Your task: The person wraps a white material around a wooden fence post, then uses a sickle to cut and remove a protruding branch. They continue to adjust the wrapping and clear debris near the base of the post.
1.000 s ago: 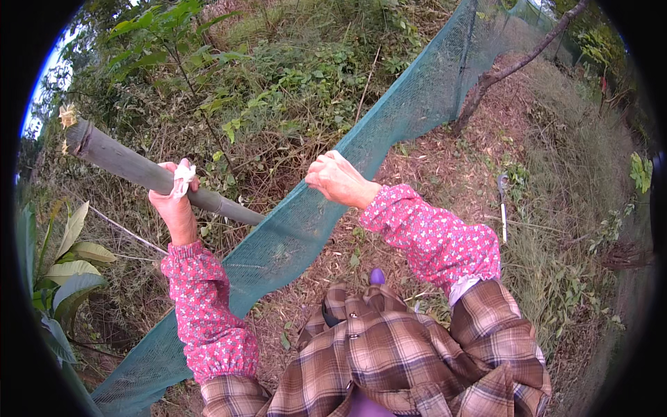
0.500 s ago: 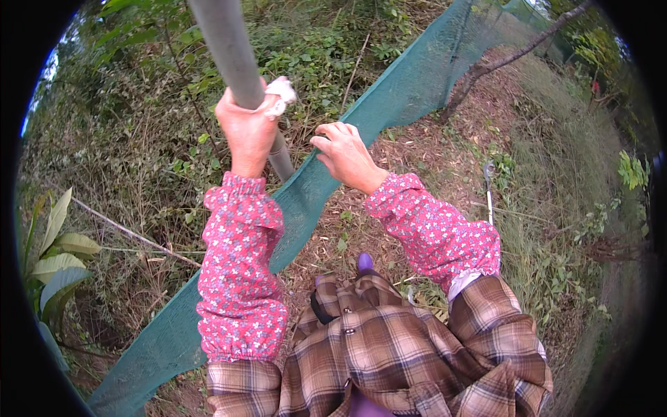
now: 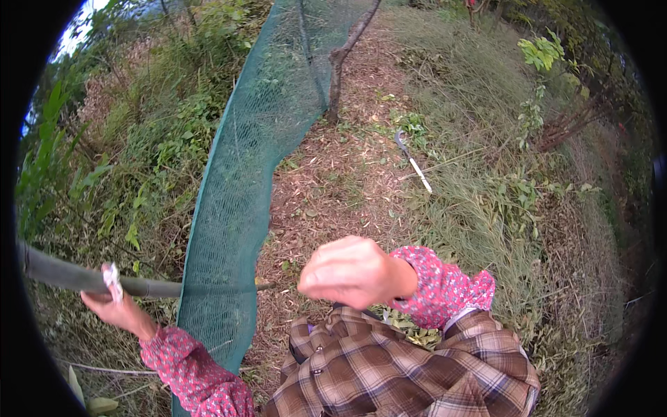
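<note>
My left hand (image 3: 119, 311) is at the lower left, closed around a grey-green bamboo pole (image 3: 62, 273). A white strip, cloth or tape (image 3: 112, 281), is wrapped at its fingers. The pole runs sideways behind a long green mesh net (image 3: 226, 208), its tip showing past the net's right edge. Close in front of my body is my right hand (image 3: 351, 272), fingers curled together with the back of the hand turned up. Whatever it may hold is hidden. That hand is apart from the net, to its right.
On the ground ahead lies a sickle (image 3: 417, 167) with a curved blade and white handle. A crooked branch post (image 3: 338, 73) stands beside the net's far part. Dense weeds (image 3: 156, 132) grow left of the net; cut grass (image 3: 486, 201) lies to the right.
The view has turned, so the net now runs nearly straight ahead. The pole has gone from steep to nearly level at the left. My right hand has come off the net's edge, nearer my body.
</note>
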`<action>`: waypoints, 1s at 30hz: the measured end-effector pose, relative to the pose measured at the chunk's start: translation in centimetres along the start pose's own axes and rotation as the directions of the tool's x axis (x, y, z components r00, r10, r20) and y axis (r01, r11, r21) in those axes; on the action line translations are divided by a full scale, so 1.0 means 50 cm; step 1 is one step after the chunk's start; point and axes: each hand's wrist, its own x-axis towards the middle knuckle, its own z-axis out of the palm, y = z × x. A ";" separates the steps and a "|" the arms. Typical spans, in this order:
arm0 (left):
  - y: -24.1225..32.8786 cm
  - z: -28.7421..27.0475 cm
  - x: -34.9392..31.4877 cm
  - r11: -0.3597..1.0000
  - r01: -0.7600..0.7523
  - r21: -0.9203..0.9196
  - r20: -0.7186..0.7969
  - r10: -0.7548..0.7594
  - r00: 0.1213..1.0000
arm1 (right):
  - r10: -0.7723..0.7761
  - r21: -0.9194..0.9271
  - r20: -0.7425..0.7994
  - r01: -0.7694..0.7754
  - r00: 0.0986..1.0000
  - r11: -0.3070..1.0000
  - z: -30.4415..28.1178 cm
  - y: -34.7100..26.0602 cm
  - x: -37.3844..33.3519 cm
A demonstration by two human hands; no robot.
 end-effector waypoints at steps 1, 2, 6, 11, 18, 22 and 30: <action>0.009 -0.001 -0.019 0.970 -0.235 0.060 -0.140 0.241 0.960 | -0.122 0.095 -0.089 0.130 0.989 0.987 -0.041 -0.030 0.007; 0.022 -0.001 -0.028 0.904 -0.426 0.026 -0.178 0.424 0.888 | -0.166 0.154 -0.039 0.170 0.985 0.973 -0.086 -0.061 0.016; 0.073 0.047 -0.169 0.793 -0.602 -0.091 0.001 0.604 0.797 | -0.345 -0.043 -0.529 0.381 0.775 0.923 -0.189 -0.130 0.049; 0.073 0.200 -0.405 0.986 -0.149 -0.071 0.491 0.164 0.856 | -0.281 -0.219 -0.815 0.179 0.507 0.959 -0.228 -0.112 0.029; 0.100 0.356 -0.555 0.994 0.087 -0.072 0.884 0.023 0.467 | 0.017 -0.190 -0.677 -0.197 0.736 0.962 -0.331 -0.061 -0.034; 0.089 0.433 -0.564 0.989 0.147 -0.019 0.947 -0.029 0.320 | -0.135 -0.302 -0.552 -0.046 0.823 0.952 -0.369 0.025 -0.053; -0.039 0.492 -0.517 0.957 0.236 0.167 0.963 -0.210 0.171 | 0.586 -0.127 -0.497 -0.722 0.640 0.680 -0.271 0.301 -0.226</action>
